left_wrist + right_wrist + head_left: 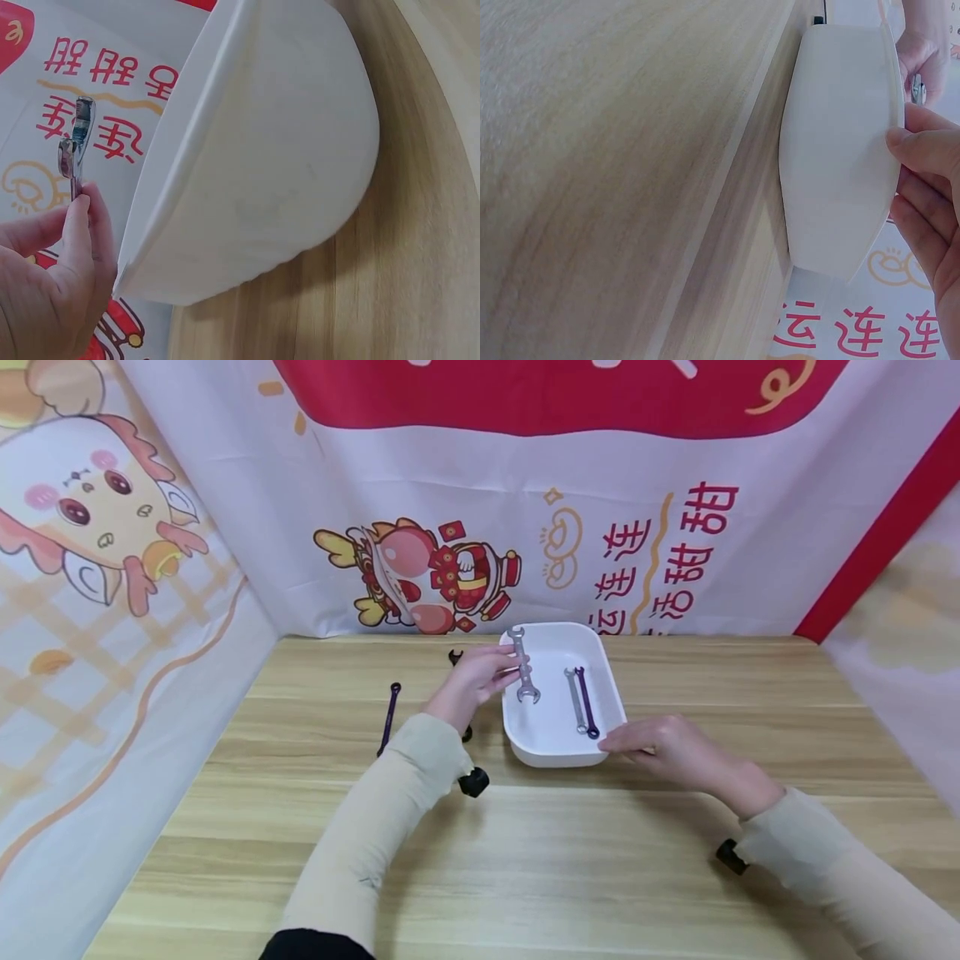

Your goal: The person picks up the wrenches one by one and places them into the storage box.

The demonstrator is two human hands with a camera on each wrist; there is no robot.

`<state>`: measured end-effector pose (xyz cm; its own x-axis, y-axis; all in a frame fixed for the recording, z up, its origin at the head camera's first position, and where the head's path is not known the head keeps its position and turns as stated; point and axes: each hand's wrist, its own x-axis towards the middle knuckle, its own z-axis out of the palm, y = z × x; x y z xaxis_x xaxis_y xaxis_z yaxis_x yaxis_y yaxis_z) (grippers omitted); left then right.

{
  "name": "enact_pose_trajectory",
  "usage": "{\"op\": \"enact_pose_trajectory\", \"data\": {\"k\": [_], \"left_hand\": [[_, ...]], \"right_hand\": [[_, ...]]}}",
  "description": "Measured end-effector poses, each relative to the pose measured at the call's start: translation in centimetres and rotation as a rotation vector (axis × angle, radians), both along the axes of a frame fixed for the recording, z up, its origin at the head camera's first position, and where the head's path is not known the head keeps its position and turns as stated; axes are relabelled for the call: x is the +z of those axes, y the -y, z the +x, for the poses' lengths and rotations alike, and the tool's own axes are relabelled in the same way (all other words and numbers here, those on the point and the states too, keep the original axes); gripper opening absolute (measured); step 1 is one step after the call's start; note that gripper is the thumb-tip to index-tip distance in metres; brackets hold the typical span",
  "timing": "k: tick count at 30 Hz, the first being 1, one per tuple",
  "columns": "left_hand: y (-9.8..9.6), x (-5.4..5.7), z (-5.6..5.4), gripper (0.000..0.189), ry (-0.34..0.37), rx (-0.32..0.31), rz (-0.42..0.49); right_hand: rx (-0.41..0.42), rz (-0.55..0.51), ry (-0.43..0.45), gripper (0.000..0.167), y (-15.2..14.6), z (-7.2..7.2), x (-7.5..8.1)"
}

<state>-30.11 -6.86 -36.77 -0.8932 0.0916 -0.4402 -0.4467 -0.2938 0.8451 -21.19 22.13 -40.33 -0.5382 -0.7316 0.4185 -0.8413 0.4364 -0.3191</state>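
Observation:
My left hand (480,677) pinches a silver double open-end wrench (524,672) by its middle, held over the left side of a white plastic bin (564,759). In the left wrist view, the wrench (78,139) stands up edge-on from the fingertips, beside the bin wall (277,150). My right hand (667,745) grips the bin's near right corner; the right wrist view shows the thumb (922,148) on the outside of the rim and other fingers beyond it. Inside the bin lie a small silver wrench (575,700) and a dark purple wrench (587,703), side by side.
Left of the bin, a dark purple wrench (389,717) lies on the wooden table (600,860). Another black wrench (455,657) is mostly hidden behind my left hand. A printed cloth (450,477) hangs right behind the table, with another at the left (112,635).

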Motion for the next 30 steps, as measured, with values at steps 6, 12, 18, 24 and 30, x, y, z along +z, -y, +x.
{"op": "enact_pose_trajectory", "data": {"k": [6,12,18,24,30], "left_hand": [[-1.4,0.1,-0.3,0.043,0.011,0.001,0.025],[-2.3,0.0,-0.8,0.047,0.028,-0.035,0.035],[-3.0,-0.2,-1.3,0.049,0.012,-0.038,0.040],[-3.8,-0.7,-1.8,0.049,0.024,-0.040,0.044],[-4.8,-1.2,-2.1,0.046,0.025,-0.044,0.053]], "right_hand": [[0.022,-0.017,-0.037,0.038,0.0,-0.1,-0.1],[0.007,0.008,-0.006,0.036,-0.1,-0.1,-0.1],[0.019,-0.012,-0.019,0.038,0.0,-0.1,-0.2],[0.025,-0.014,-0.017,0.038,0.0,0.0,0.0],[0.019,0.006,-0.013,0.038,-0.1,0.0,0.0]]}}
